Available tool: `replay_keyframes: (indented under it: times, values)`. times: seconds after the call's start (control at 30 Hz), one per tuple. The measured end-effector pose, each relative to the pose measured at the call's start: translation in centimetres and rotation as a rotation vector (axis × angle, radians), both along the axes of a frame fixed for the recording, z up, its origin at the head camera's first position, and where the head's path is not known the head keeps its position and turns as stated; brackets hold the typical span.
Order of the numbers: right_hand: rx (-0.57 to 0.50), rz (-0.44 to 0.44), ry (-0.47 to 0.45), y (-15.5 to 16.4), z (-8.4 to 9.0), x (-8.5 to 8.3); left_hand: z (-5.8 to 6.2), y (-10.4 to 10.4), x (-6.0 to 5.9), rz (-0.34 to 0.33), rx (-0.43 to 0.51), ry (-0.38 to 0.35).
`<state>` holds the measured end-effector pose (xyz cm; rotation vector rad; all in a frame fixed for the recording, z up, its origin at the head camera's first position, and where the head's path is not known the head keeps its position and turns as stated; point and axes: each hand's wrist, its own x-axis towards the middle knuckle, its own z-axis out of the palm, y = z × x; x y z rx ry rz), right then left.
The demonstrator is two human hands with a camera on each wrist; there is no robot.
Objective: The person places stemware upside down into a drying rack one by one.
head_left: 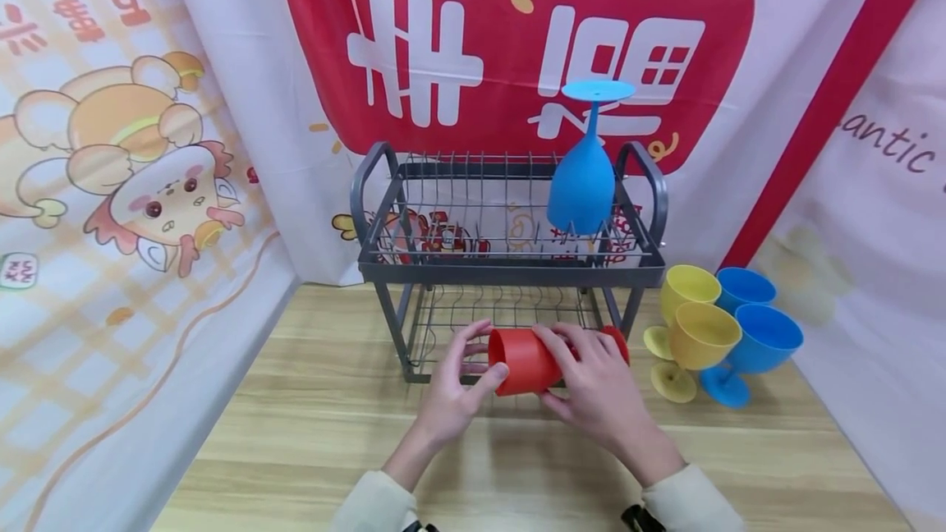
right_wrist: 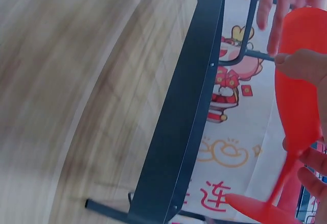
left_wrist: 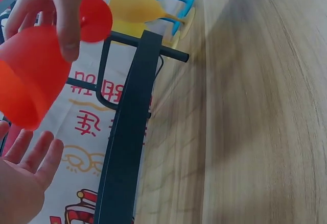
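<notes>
A red goblet [head_left: 526, 360] is held on its side above the wooden table [head_left: 310, 433], just in front of the lower tier of the dark grey dish rack [head_left: 510, 269]. Its open mouth is turned to the left and its foot to the right.

The right hand [head_left: 602, 388] is wrapped over the bowl and stem of the red goblet, with the fingers curled around it. The left hand [head_left: 458, 384] is placed at the rim end, with the thumb laid against the bowl; in the left wrist view its fingers [left_wrist: 36, 155] are seen nearly straight and slightly below the bowl. The two hands are set close together, one at each end of the goblet.

A blue goblet [head_left: 586, 175] is stood upside down on the right part of the upper tier of the rack, foot uppermost.

To the right of the rack, four goblets are grouped upright on the table: two yellow goblets [head_left: 698, 335] on the left of the group and two blue goblets [head_left: 761, 339] on the right, touching or nearly touching.

The table is enclosed on the left, far and right sides by printed cloth banners [head_left: 111, 187].
</notes>
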<state>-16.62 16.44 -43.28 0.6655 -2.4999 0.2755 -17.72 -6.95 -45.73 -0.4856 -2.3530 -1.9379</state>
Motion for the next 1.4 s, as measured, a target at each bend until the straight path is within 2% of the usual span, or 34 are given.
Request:
replay_keyframes:
  times: [0.17,0.37,0.53,0.7,0.87,0.97,1.03,1.13,1.3,1.4]
  values:
    - [0.004,0.025,0.046,-1.1,-0.3,-0.2,0.2,0.0,0.0,-0.023,0.003,-0.039]
    - [-0.023,0.071,0.07,-2.0,-0.8,-0.1,-0.2,-0.1,0.0,-0.074,0.049,-0.052]
    - [-0.023,0.069,0.084,-2.2,-0.9,0.1,-0.3,-0.1,0.1,-0.061,0.038,-0.065]
    - [-0.051,0.062,0.097,-2.0,-0.8,0.4,0.3,0.0,0.1,-0.057,0.032,-0.061]
    - [-0.144,0.026,0.114,-1.7,-1.2,1.0,1.0,0.1,0.2,-0.066,0.076,-0.028]
    - [-0.246,0.0,0.127,-1.6,-1.7,1.6,1.1,0.1,0.2,-0.081,0.131,-0.01]
    - [-0.352,-0.012,0.109,-1.6,-2.1,2.0,1.1,0.1,0.2,-0.09,0.167,0.001]
    - [-0.576,-0.043,-0.024,-1.9,-2.5,2.5,1.2,0.1,0.3,-0.092,0.205,-0.001]
    - [-1.097,-0.055,-0.457,-2.3,-2.4,2.9,1.2,0.3,0.3,-0.101,0.261,-0.025]
    - [-1.326,-0.024,-0.659,-2.6,-2.0,2.8,1.2,0.5,0.4,-0.131,0.299,-0.017]
